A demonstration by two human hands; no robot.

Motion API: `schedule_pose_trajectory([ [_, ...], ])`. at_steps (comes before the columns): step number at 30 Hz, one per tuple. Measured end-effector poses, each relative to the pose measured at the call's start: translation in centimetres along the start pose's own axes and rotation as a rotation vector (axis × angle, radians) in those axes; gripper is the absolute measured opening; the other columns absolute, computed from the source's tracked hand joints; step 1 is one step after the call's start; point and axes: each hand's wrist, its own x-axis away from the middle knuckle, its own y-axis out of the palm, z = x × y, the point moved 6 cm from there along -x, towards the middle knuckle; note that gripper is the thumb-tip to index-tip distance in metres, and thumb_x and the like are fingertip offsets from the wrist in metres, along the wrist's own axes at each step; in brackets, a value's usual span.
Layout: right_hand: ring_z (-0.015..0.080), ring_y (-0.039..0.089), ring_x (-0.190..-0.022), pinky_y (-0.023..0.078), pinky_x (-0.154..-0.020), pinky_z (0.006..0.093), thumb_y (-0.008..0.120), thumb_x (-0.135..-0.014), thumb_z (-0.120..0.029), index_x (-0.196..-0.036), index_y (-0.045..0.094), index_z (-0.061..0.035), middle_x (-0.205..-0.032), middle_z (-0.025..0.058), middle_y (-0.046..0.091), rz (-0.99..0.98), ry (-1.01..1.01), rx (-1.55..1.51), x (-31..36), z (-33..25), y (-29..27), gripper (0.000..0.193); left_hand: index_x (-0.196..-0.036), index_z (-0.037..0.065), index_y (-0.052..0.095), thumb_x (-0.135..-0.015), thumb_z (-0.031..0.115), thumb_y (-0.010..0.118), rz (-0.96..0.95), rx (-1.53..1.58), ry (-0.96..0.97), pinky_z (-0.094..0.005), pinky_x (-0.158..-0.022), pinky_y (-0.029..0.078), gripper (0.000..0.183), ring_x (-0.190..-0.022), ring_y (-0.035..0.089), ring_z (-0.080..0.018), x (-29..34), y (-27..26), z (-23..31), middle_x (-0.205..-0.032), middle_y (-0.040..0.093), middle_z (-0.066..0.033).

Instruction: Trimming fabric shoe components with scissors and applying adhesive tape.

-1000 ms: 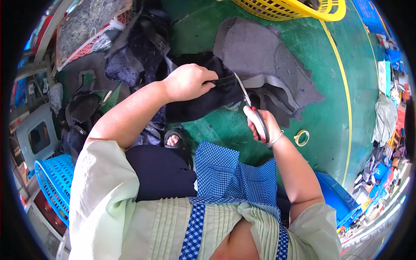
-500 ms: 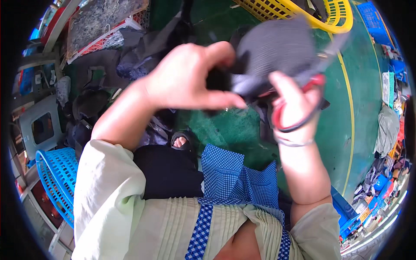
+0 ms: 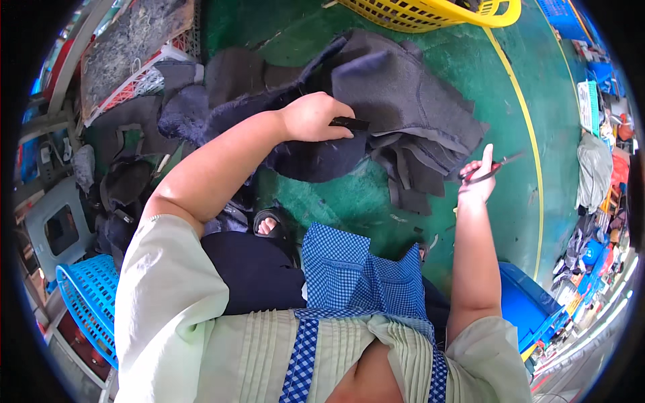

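On the green floor (image 3: 376,201), I see my left hand (image 3: 314,117) pinching a small dark strip of fabric (image 3: 349,123) over the heap of grey felt-like fabric pieces (image 3: 403,101), matte and ragged-edged. My right hand (image 3: 477,181) grips red-handled scissors (image 3: 489,169) off to the side, above bare floor. Half a second ago both hands were raised close to the camera with a grey piece between them; now they are lowered and apart. The scissor blades are thin and blurred, possibly closed. A yellow basket (image 3: 437,13) is cut off by the frame's top.
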Motion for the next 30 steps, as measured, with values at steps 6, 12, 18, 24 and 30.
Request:
schedule_pose_trajectory([
  [6, 0.0171, 0.055, -0.059, 0.046, -0.056, 0.0293, 0.052, -0.090, -0.046, -0.094, 0.055, -0.0035, -0.071, 0.0053, 0.055, -0.924, 0.739, 0.475, 12.4, 8.0, 0.8, 0.043, -0.099, 0.002, 0.066, -0.077, 0.022, 0.069, 0.024, 0.077, -0.011, -0.0371, -0.071, 0.051, 0.030, -0.077, 0.063, -0.0338, 0.9, -0.4, 0.2, -0.086, 0.066, -0.0177],
  [12, 0.0116, 0.050, -0.062, 0.045, -0.058, 0.0265, 0.051, -0.089, -0.057, -0.084, 0.053, -0.0062, -0.070, 0.0012, 0.050, -1.098, 0.435, 0.858, 15.0, 8.0, 5.5, 0.051, -0.100, -0.001, 0.065, -0.077, 0.023, 0.072, 0.005, 0.132, -0.061, -0.0350, -0.068, 0.050, 0.034, -0.074, 0.064, -0.0321, 1.6, -0.4, 0.8, -0.085, 0.065, -0.0193],
  [18, 0.0184, 0.050, -0.044, 0.041, -0.044, 0.0286, 0.033, -0.092, -0.062, -0.072, 0.052, -0.0055, -0.056, 0.0079, 0.052, -0.972, 0.451, 0.447, 17.2, 6.9, 11.4, 0.063, -0.082, 0.003, 0.059, -0.076, 0.023, 0.069, 0.370, -0.107, -0.186, -0.0400, -0.061, 0.050, 0.024, -0.067, 0.063, -0.0336, 3.5, -2.3, 3.6, -0.072, 0.063, -0.0161],
  [24, 0.0143, 0.056, -0.056, 0.040, -0.042, 0.0284, 0.071, -0.076, -0.014, -0.075, 0.054, -0.0068, -0.065, 0.0026, 0.056, -1.014, 0.279, -0.112, 21.5, 0.9, 19.0, 0.018, -0.072, 0.006, 0.055, -0.065, 0.012, 0.078, 0.550, -0.275, 0.169, -0.0366, -0.050, 0.043, 0.025, -0.054, 0.055, -0.0270, 5.6, -5.7, 13.8, -0.061, 0.054, -0.0080],
  [30, 0.0105, 0.043, -0.045, 0.037, -0.044, 0.0288, 0.073, -0.063, -0.009, -0.066, 0.049, -0.0059, -0.056, -0.0008, 0.046, -0.576, -0.416, 0.133, 18.8, -11.6, 17.8, 0.024, -0.094, -0.001, 0.058, -0.064, 0.040, 0.079, -0.016, -0.377, -0.341, -0.0407, -0.069, 0.048, 0.055, -0.072, 0.059, -0.0387, 5.9, -8.8, 9.3, -0.075, 0.061, -0.0167],
])
